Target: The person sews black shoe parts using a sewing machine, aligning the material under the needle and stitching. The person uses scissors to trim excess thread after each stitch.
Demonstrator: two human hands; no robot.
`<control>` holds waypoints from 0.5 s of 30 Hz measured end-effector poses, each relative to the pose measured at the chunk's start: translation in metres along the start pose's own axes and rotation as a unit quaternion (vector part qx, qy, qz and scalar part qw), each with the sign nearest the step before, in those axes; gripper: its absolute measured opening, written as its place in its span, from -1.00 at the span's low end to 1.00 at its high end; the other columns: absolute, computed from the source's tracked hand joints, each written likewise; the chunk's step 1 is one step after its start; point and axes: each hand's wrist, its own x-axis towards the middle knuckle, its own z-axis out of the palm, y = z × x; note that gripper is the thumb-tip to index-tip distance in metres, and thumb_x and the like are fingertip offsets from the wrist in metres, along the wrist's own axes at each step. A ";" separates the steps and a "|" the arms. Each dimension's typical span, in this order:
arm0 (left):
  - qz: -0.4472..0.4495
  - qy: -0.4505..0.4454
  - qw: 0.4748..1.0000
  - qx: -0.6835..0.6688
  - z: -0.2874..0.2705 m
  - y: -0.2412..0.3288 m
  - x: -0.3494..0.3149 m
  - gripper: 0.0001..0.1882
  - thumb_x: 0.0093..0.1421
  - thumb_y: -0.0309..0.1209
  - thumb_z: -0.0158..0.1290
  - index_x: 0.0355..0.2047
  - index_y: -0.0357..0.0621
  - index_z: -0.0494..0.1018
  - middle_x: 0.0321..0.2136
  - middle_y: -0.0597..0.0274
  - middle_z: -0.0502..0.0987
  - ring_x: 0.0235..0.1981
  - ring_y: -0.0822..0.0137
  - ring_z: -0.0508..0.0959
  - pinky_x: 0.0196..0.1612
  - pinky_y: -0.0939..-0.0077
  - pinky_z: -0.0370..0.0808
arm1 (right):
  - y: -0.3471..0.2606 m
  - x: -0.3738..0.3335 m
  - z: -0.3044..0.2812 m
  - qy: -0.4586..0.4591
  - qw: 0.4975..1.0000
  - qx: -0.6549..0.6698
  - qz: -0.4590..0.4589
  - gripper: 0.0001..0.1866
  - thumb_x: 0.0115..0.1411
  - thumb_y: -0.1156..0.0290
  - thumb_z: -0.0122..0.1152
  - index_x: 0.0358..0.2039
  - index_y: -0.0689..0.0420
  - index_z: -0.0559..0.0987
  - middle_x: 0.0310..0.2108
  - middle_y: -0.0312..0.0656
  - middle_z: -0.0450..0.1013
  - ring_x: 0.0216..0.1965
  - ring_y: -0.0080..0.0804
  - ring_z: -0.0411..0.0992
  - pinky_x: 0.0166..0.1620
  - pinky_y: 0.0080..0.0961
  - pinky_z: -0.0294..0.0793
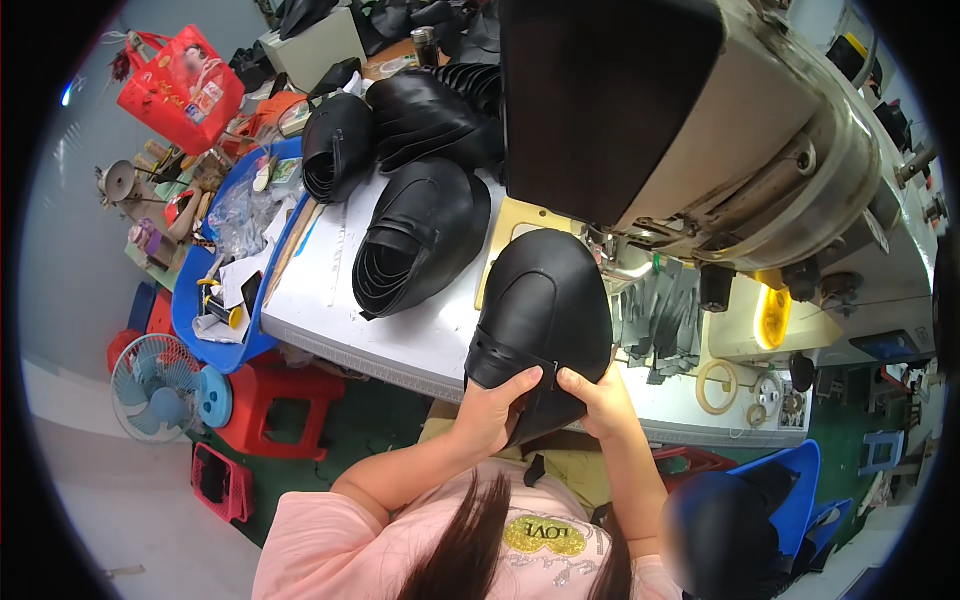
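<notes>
Between both my hands is a black leather shoe upper [545, 285], its rounded toe pointing away from me and a strap piece crossing it. My left hand [492, 408] grips its near left edge, thumb on top. On the near right edge my right hand [598, 398] is closed too, its thumb close to the left one. The fingers underneath are hidden by the leather. Just left on the white table lies a nested stack of similar black uppers [430, 225]. Farther back sit another rolled stack [337, 150] and a fanned pile of black pieces [432, 120].
A large sewing machine [760, 130] looms over the table's right half. Black strips [660, 318] lie below it. At left, a blue tray [188, 318] holds plastic and tools, above a red stool [290, 385] and a fan [155, 390]. A blue bin [800, 500] stands right.
</notes>
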 end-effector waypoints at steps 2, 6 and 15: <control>0.007 0.003 1.000 0.013 0.001 0.001 0.001 -0.50 0.02 -0.65 -0.02 0.01 -0.15 0.17 -0.11 0.16 0.33 -0.10 0.30 0.38 -0.02 0.36 0.35 | -0.001 -0.001 0.002 0.010 1.000 0.017 0.006 -0.40 -0.13 0.60 0.26 -0.03 0.20 0.28 -0.16 -0.23 0.35 -0.16 -0.48 0.34 -0.07 -0.50 0.33; 0.016 0.012 1.000 0.019 0.003 0.000 0.002 -0.49 0.02 -0.65 -0.03 0.01 -0.16 0.16 -0.11 0.17 0.34 -0.11 0.30 0.39 -0.02 0.36 0.35 | -0.003 0.000 0.004 -0.007 0.999 -0.038 -0.013 -0.41 -0.15 0.61 0.26 -0.04 0.22 0.29 -0.17 -0.22 0.35 -0.17 -0.47 0.34 -0.07 -0.50 0.33; -0.043 0.003 0.997 0.063 -0.004 -0.008 -0.008 -0.53 0.05 -0.60 0.00 -0.01 -0.21 0.18 -0.17 0.22 0.37 -0.15 0.39 0.41 -0.13 0.53 0.41 | -0.005 0.003 -0.003 0.007 0.999 -0.042 0.002 -0.39 -0.22 0.63 0.28 -0.07 0.25 0.32 -0.20 -0.22 0.37 -0.18 -0.45 0.34 -0.08 -0.48 0.32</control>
